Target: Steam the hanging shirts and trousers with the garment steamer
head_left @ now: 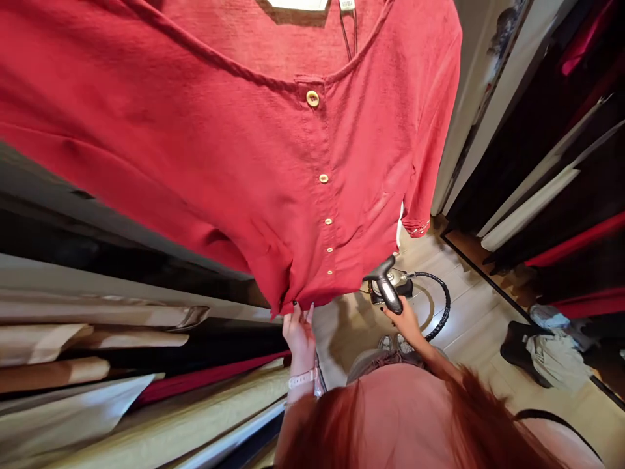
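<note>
A red blouse (254, 156) with a row of light buttons down its front hangs large before me. My left hand (299, 335) pinches the blouse's bottom hem, fingertips pressed on the fabric. Wrapped round the handle of a black garment steamer head (388, 290) is my right hand (405, 320). The steamer head is by the lower right edge of the blouse; whether it touches the cloth I cannot tell. From it a black ribbed hose (446, 303) curves down toward the floor.
Garments on rails line both sides, with pale ones (97, 339) at left and dark ones (551, 163) at right. A heap of light cloth (556, 358) lies on the wooden floor (469, 319) at right. My shoes (393, 343) stand below the blouse.
</note>
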`<state>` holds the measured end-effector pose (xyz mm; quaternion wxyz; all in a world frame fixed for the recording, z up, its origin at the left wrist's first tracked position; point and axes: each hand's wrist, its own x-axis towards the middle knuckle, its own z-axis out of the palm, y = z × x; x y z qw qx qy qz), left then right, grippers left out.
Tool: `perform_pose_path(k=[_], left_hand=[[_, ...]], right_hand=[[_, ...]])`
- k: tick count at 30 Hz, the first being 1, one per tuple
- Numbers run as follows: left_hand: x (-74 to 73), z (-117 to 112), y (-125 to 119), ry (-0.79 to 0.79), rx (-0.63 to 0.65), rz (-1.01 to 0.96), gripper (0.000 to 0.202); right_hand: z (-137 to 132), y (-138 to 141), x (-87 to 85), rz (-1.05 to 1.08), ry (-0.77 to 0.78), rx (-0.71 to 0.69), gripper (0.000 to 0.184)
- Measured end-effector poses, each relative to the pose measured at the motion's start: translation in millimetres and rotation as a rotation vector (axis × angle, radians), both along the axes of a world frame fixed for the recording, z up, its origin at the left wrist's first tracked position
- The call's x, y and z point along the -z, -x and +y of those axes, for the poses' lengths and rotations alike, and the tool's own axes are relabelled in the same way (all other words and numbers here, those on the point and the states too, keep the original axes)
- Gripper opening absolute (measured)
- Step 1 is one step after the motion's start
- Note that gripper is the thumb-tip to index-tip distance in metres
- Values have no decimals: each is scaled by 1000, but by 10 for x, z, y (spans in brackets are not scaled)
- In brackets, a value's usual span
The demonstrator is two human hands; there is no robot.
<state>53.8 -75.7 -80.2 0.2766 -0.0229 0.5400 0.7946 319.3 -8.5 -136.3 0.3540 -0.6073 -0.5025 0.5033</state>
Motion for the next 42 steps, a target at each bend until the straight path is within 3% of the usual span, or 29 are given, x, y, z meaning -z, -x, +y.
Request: perform_pose_path(k=[3,6,10,13,16,19,21,24,28,31,36,42], left_hand=[[107,193,-127,31,109,-95,18],[210,367,-270,49,248,-159,21],[343,614,-497,60,453,-240,21],[439,809,-694,58,576,-282,20],[476,994,-833,66,588,-238,41],[396,1215,-862,74,477,86,68],[284,1414,-834,26,453,336,76],[99,1759,-746,-60,482,553,65],[-12,2020,-521,-23,409,665,29],[8,1894,-303,-4,317,664,22],[21,1361,11,-88,107,695,30],[-83,845,299,-7,-122,719,31]], right_hand=[[-72,-346,14,-8,45,127,55],[-140,-610,-55,19,75,369,54],[-200,-872,-289,18,10,627,46],[-194,-1042,-539,-13,-100,676,42],[-146,-1142,-805,-94,-213,593,43],[-98,-1099,-1027,-159,-309,473,44],[-74,-1001,-1131,-182,-360,402,45],[-19,-856,-1235,-226,-422,290,46],[172,-819,-1392,-337,-543,117,52],[401,-856,-1598,-391,-668,-6,52],[762,-800,-2047,-418,-911,-120,54],[1036,-378,-2620,-372,-1110,-178,57]])
